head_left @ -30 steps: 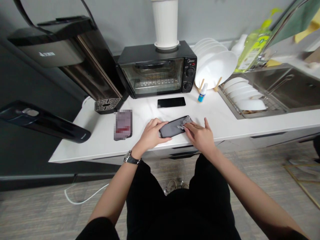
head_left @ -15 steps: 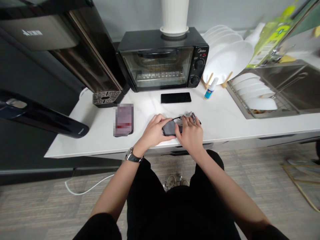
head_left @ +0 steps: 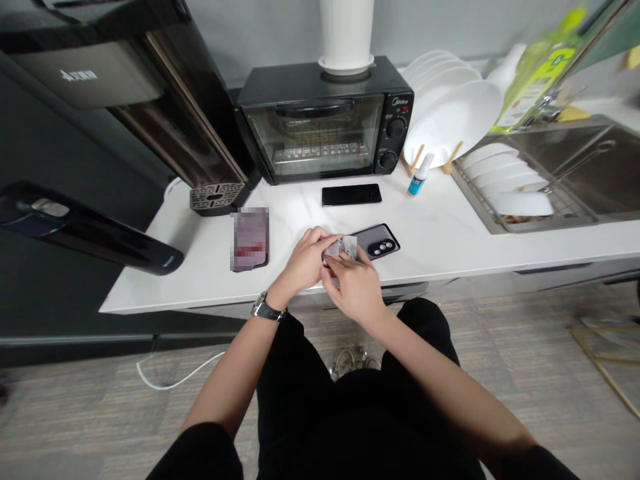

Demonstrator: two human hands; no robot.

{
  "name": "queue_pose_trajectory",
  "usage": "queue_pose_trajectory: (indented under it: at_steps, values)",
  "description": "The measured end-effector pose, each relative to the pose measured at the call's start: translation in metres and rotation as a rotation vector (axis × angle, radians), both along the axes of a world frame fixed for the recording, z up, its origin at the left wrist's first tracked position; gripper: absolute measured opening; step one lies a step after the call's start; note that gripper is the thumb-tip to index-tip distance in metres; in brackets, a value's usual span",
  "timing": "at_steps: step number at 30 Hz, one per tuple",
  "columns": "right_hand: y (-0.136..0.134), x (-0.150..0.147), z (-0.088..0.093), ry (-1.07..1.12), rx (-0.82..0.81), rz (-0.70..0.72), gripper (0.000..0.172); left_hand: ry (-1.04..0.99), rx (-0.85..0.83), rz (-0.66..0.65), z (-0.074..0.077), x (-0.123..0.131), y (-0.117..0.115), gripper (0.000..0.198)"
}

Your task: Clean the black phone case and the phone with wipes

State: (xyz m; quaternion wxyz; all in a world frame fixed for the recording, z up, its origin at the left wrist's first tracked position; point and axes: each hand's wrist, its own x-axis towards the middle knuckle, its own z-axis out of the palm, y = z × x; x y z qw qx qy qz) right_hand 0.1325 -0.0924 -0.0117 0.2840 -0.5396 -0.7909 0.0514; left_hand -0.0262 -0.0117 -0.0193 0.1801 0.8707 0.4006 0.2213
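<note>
Right now your right hand [head_left: 356,290] pinches a crumpled wipe [head_left: 341,248] onto the near end of the black smartphone [head_left: 377,240] on the white counter [head_left: 440,250], your left fingers [head_left: 320,241] gripping that end, camera end uncovered, how much is cleaned impossible to tell.

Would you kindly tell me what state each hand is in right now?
Left hand: curled over a black smartphone.
Right hand: pinching a crumpled white cloth.

Head-worn view, facing forward and down
</note>
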Motion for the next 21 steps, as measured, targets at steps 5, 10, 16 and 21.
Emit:
queue_pose_trajectory:
  at_steps: [5,10,16,21]
  values:
    - [-0.008,0.033,-0.003,0.049,-0.025,0.069,0.029,0.011,-0.021,0.009,0.004,0.004,-0.003,0.071]
    - [-0.009,0.053,-0.012,0.051,0.021,0.037,0.028,0.001,-0.015,0.026,0.009,0.007,-0.006,0.075]
    - [-0.004,0.092,-0.018,-0.058,0.085,-0.095,0.035,0.017,-0.018,0.019,0.009,0.006,-0.006,0.077]
    - [0.002,0.1,-0.02,-0.087,0.126,-0.199,0.041,0.009,-0.013,0.005,0.008,0.007,-0.005,0.078]
